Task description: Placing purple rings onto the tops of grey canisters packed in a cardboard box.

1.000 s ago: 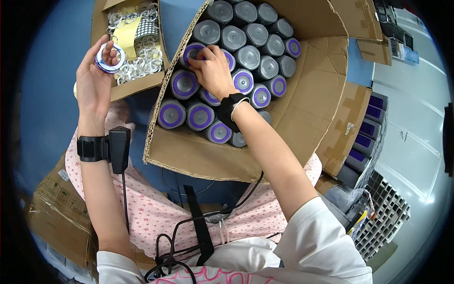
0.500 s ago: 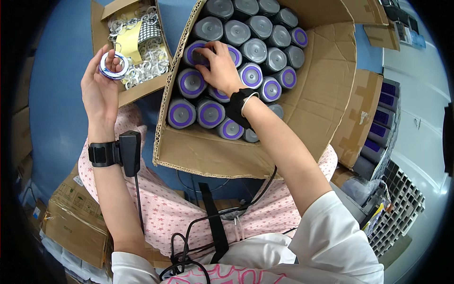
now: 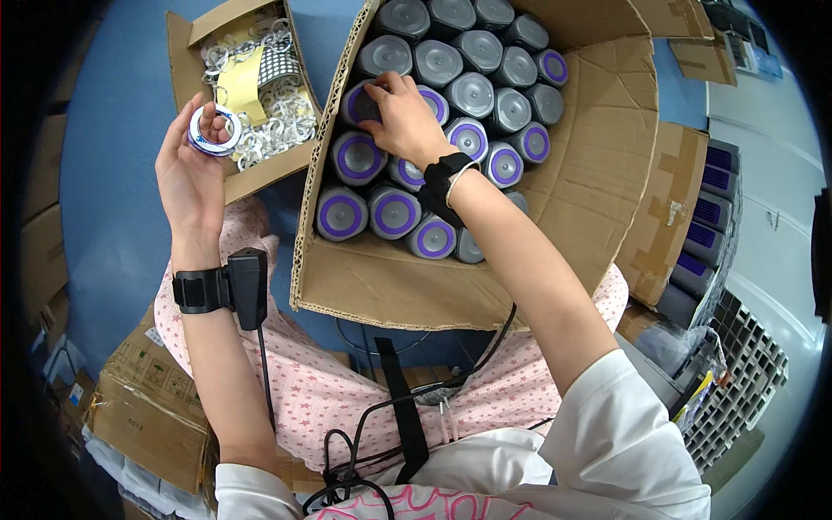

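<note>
Pressure from the right hand [image 3: 409,126] would best go evenly around the flat purple ring [image 3: 350,102] on the end of the rounded grey cylinder [image 3: 364,108] at its fingertips, so that no edge lifts. In the head view, the right thumb and index finger are bent and parted over that end; whether they press down or only rest there, I cannot tell. The purple ring curves out just left of the fingertips, partly covered by them, so working the tips around the whole circle seems the sounder way. Just below the thumb sits a second purple-ringed grey cylinder [image 3: 360,158]; just beyond the index finger, a plain-ended grey cylinder [image 3: 384,55]. The left hand [image 3: 192,178] curls its fingers loosely through a white ring with blue markings [image 3: 235,132]; whether they also pinch it cannot be made out. Keeping that ring hooked and clear of the cylinders should prevent a drop. Right of the left fingers stands a small brown cardboard box [image 3: 269,172] holding white plastic-looking loops [image 3: 286,126].
</note>
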`<state>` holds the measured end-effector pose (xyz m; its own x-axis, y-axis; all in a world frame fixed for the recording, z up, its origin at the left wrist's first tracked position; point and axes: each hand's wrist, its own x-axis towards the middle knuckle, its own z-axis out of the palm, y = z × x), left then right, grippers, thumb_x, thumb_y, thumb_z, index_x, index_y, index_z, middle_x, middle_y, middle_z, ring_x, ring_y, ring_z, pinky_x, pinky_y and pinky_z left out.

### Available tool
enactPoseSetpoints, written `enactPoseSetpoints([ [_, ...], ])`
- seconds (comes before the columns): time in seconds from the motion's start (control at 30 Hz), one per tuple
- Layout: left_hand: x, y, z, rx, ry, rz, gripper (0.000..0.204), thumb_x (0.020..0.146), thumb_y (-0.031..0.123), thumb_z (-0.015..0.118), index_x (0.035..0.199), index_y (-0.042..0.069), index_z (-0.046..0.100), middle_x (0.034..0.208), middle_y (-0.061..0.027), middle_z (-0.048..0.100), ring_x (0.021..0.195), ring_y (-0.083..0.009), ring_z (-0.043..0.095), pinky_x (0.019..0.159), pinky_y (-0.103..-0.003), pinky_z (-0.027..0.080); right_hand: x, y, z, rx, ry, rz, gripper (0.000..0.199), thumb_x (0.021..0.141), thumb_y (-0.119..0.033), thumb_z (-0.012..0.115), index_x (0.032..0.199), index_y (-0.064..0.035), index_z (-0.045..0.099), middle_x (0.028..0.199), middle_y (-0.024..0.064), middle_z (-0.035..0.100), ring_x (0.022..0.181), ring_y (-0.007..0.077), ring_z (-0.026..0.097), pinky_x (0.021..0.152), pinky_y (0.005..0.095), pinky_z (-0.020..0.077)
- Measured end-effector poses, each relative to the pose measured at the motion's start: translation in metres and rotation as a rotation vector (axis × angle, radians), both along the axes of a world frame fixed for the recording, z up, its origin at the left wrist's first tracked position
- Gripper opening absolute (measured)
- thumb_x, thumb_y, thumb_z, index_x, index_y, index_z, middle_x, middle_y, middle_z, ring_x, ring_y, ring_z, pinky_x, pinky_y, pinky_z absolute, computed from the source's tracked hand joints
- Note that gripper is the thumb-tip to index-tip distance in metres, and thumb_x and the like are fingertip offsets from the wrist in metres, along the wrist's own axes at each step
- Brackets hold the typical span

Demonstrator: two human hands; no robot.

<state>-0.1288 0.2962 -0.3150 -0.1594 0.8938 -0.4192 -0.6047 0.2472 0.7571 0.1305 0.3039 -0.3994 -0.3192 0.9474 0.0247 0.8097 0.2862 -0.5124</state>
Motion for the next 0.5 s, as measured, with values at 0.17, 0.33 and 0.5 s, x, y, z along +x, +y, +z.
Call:
enactPoseSetpoints([
  [0.17, -0.001, 0.000, 0.000, -0.007, 0.007, 0.013, 0.033, 0.094, 0.017, 0.048, 0.116, -0.008, 0.049, 0.095, -0.0089, 0.054, 0.082, -0.0144, 0.052, 0.075, -0.026, 0.046, -0.012, -0.001, 0.010, -0.041, -0.090, -0.009, 0.044, 0.069, -0.009, 0.070, 0.111, -0.0047, 0.059, 0.111, 0.0152, 0.052, 0.104, 0.0341, 0.050, 0.088, 0.0404, 0.0471],
  [0.33, 0.003, -0.001, 0.003, -0.022, 0.001, 0.030, 0.033, 0.093, 0.016, 0.049, 0.116, -0.007, 0.049, 0.093, -0.0082, 0.054, 0.082, -0.0142, 0.052, 0.074, -0.025, 0.046, -0.017, 0.002, 0.014, -0.097, -0.176, 0.010, 0.045, 0.069, -0.005, 0.067, 0.113, -0.0080, 0.059, 0.111, 0.0148, 0.052, 0.101, 0.0360, 0.051, 0.085, 0.0419, 0.0488],
  [0.5, 0.002, 0.000, 0.002, -0.021, -0.021, 0.023, 0.033, 0.093, 0.016, 0.050, 0.116, -0.007, 0.049, 0.094, -0.0085, 0.054, 0.083, -0.0146, 0.052, 0.074, -0.026, 0.046, -0.030, 0.000, 0.008, -0.009, -0.329, -0.052, 0.036, 0.064, -0.001, 0.066, 0.098, -0.0060, 0.058, 0.104, 0.0167, 0.053, 0.095, 0.0365, 0.052, 0.075, 0.0410, 0.0522],
])
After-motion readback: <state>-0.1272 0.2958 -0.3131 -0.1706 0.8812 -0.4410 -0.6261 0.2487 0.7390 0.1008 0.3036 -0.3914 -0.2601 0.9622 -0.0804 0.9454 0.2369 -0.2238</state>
